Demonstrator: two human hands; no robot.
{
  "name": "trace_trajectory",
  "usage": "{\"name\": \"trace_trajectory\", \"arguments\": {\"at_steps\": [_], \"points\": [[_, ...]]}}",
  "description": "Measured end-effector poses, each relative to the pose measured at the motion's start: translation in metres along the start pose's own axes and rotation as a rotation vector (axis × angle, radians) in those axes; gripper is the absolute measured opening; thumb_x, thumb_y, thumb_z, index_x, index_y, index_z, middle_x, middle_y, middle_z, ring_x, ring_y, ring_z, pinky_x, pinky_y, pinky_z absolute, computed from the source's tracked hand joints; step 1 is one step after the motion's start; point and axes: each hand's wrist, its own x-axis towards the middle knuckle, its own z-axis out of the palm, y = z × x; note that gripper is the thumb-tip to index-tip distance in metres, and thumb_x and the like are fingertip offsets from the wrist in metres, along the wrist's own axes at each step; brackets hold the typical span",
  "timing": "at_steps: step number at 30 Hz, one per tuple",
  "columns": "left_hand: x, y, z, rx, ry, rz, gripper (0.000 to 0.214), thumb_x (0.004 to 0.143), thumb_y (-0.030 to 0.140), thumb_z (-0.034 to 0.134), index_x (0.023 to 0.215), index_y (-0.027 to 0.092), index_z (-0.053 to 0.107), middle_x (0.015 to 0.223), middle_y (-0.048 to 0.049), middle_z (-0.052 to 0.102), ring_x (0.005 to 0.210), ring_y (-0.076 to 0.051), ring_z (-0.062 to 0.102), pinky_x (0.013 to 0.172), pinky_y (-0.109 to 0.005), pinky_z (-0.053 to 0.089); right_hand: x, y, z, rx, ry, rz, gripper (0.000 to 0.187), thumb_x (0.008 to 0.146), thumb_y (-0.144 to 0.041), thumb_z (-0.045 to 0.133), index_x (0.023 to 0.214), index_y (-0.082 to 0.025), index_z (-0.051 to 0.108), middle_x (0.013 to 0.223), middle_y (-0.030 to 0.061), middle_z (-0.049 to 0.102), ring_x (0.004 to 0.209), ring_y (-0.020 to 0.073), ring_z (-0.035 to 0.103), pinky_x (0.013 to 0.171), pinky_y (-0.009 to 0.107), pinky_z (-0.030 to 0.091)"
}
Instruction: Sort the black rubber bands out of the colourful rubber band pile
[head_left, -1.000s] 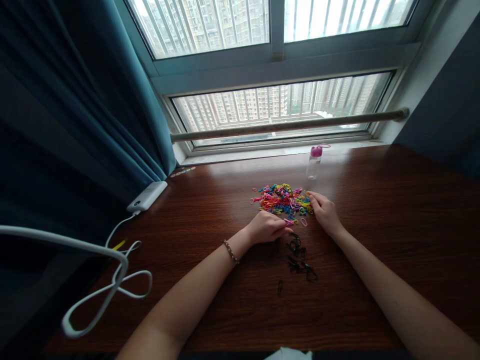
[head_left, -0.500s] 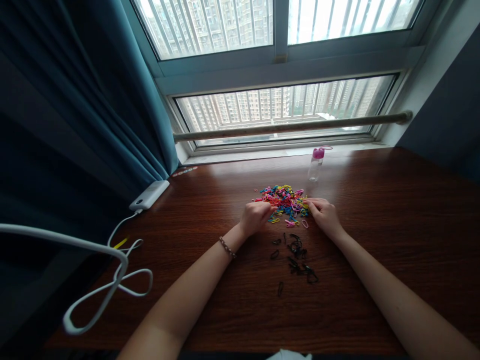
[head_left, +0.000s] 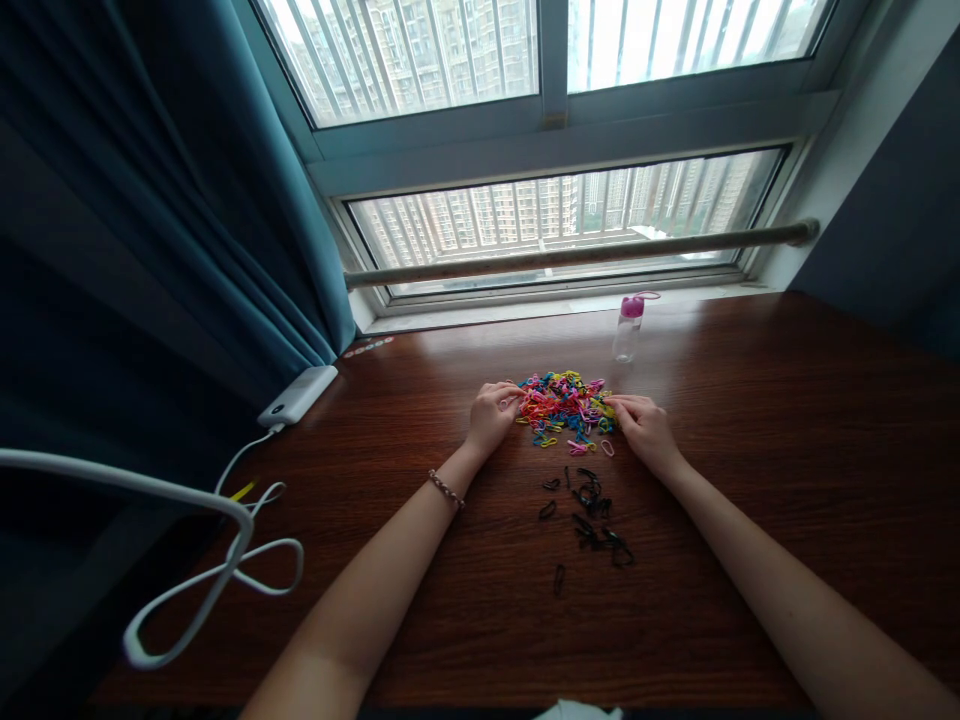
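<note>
Table (head_left: 450, 620) glossy, wood-grained; coloured loops (head_left: 566, 405) smooth, plastic-looking; curtain (head_left: 225, 200), at the loops' ten o'clock, matt cloth.

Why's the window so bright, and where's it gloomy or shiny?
Head view: daylight pours through the window, nearly whiting out its upper right pane; head view, left: the blue curtain sinks into shadow; head view, middle: the table shines along its far edge, and the small black loops partly melt into its dark wood.

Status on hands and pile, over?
Left hand at colorful pile, left edge. Right hand at right edge. Black pieces nearer camera. Bottle beyond, clear of hands.
</note>
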Motion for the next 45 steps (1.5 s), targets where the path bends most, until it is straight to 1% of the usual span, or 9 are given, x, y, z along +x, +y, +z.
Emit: {"name": "trace_trajectory", "arguments": {"at_steps": [4, 9, 14, 20, 26, 29, 33, 38, 45], "points": [[0.0, 0.0, 0.001, 0.01, -0.059, 0.025, 0.016, 0.077, 0.019, 0.057, 0.086, 0.025, 0.068, 0.09, -0.0007, 0.068, 0.091, -0.018, 0.054, 0.084, -0.035, 0.044, 0.0, -0.002, -0.002, 0.051, 0.067, 0.031, 0.032, 0.084, -0.035, 0.041, 0.086, -0.02, 0.069, 0.092, 0.0072, 0.067, 0.091, 0.0213, 0.059, 0.085, 0.037, 0.044], [-0.001, 0.002, 0.001, 0.061, -0.101, 0.032, 0.017, 0.078, 0.022, 0.056, 0.088, 0.028, 0.068, 0.092, 0.0004, 0.068, 0.091, -0.018, 0.053, 0.083, -0.036, 0.042, -0.001, -0.011, -0.005, 0.142, 0.098, 0.046, 0.03, 0.084, -0.034, 0.043, 0.086, -0.019, 0.068, 0.093, 0.007, 0.067, 0.087, 0.0202, 0.061, 0.081, 0.034, 0.046], [-0.002, 0.003, 0.002, 0.092, -0.13, 0.037, 0.016, 0.079, 0.022, 0.055, 0.087, 0.028, 0.068, 0.093, 0.0003, 0.068, 0.094, -0.019, 0.051, 0.083, -0.037, 0.039, -0.003, -0.009, -0.003, 0.243, 0.085, 0.118, 0.021, 0.076, -0.032, 0.055, 0.086, -0.017, 0.067, 0.087, 0.0063, 0.067, 0.079, 0.0199, 0.062, 0.074, 0.032, 0.049], [-0.003, 0.005, 0.002, 0.135, -0.14, 0.073, 0.012, 0.078, 0.021, 0.056, 0.08, 0.025, 0.067, 0.09, -0.0008, 0.068, 0.093, -0.02, 0.05, 0.083, -0.038, 0.036, -0.004, 0.0, 0.001, 0.337, 0.093, 0.211, 0.021, 0.072, -0.035, 0.059, 0.081, -0.018, 0.068, 0.082, 0.0053, 0.068, 0.076, 0.0209, 0.063, 0.074, 0.035, 0.05], [-0.003, 0.005, 0.003, 0.178, -0.153, 0.048, 0.008, 0.077, 0.021, 0.058, 0.074, 0.022, 0.065, 0.087, -0.0013, 0.066, 0.092, -0.02, 0.05, 0.08, -0.036, 0.037, -0.005, -0.018, -0.003, 0.392, 0.056, 0.249, 0.026, 0.067, -0.04, 0.064, 0.079, -0.018, 0.068, 0.079, 0.0057, 0.069, 0.073, 0.0214, 0.063, 0.07, 0.033, 0.05], [-0.003, 0.004, 0.003, 0.197, -0.165, 0.023, 0.008, 0.077, 0.024, 0.058, 0.078, 0.023, 0.066, 0.087, -0.0016, 0.066, 0.092, -0.02, 0.05, 0.078, -0.034, 0.038, -0.007, -0.03, -0.005, 0.474, -0.021, 0.265, 0.028, 0.066, -0.042, 0.065, 0.077, -0.017, 0.067, 0.078, 0.0059, 0.068, 0.073, 0.0208, 0.063, 0.068, 0.032, 0.049], [-0.002, 0.002, 0.004, 0.202, -0.18, 0.001, 0.01, 0.078, 0.026, 0.057, 0.082, 0.024, 0.066, 0.086, -0.0005, 0.065, 0.09, -0.019, 0.05, 0.078, -0.033, 0.039, -0.011, -0.045, -0.007, 0.569, -0.214, 0.27, 0.031, 0.068, -0.045, 0.064, 0.076, -0.016, 0.065, 0.07, 0.0044, 0.066, 0.063, 0.0172, 0.06, 0.057, 0.027, 0.047], [-0.001, 0.003, 0.003, 0.177, -0.177, -0.02, 0.006, 0.076, 0.025, 0.059, 0.077, 0.022, 0.065, 0.085, 0.0, 0.065, 0.089, -0.019, 0.05, 0.079, -0.033, 0.039, -0.017, -0.057, -0.009, 0.542, -0.457, 0.145, 0.026, 0.072, -0.042, 0.06, 0.072, -0.016, 0.062, 0.069, 0.0028, 0.063, 0.064, 0.0147, 0.056, 0.059, 0.025, 0.043], [0.0, 0.002, 0.003, 0.165, -0.178, -0.015, 0.004, 0.075, 0.022, 0.06, 0.073, 0.02, 0.063, 0.081, -0.001, 0.064, 0.085, -0.018, 0.051, 0.079, -0.032, 0.041, -0.021, -0.055, -0.006, 0.466, -0.563, 0.139, 0.03, 0.074, -0.044, 0.057, 0.069, -0.014, 0.059, 0.059, -0.0015, 0.052, 0.052, 0.009, 0.042, 0.048, 0.021, 0.032]]}}
